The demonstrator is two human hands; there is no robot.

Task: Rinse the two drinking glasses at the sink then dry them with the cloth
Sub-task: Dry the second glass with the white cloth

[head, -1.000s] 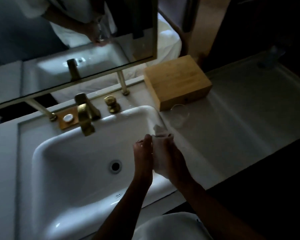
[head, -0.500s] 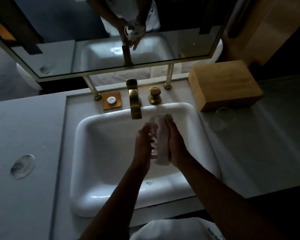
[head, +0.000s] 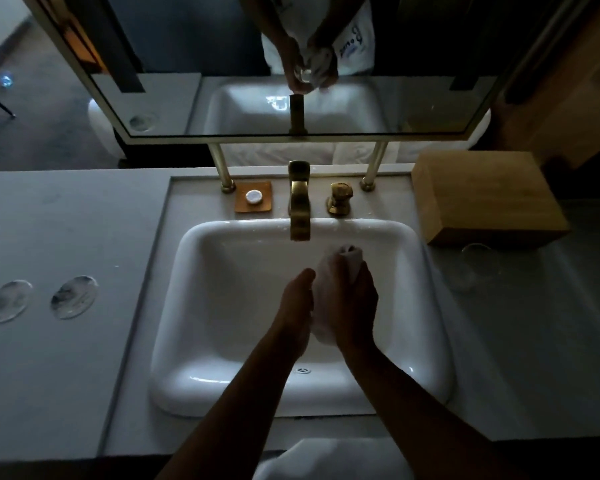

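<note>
Both hands meet over the white sink point(head: 194, 306). My right hand point(head: 355, 306) grips a white cloth point(head: 329, 271) bunched around something between the palms. My left hand point(head: 297, 306) curls against the cloth's left side; the mirror reflection shows it holding a drinking glass, which is hidden by the cloth and hands in direct view. A second clear glass point(head: 475, 268) lies on the counter to the right of the basin, in front of the wooden box.
A brass faucet point(head: 299, 202) and brass knob point(head: 340, 199) stand behind the basin. A wooden box point(head: 482, 195) sits at the back right. A small soap dish point(head: 253, 197) is left of the faucet. Two round coasters point(head: 73, 297) lie on the left counter. The mirror hangs above.
The view has swung left and centred on the sink. My hands stay together around the cloth and glass, with the cloth shifted slightly in my right hand's grip.
</note>
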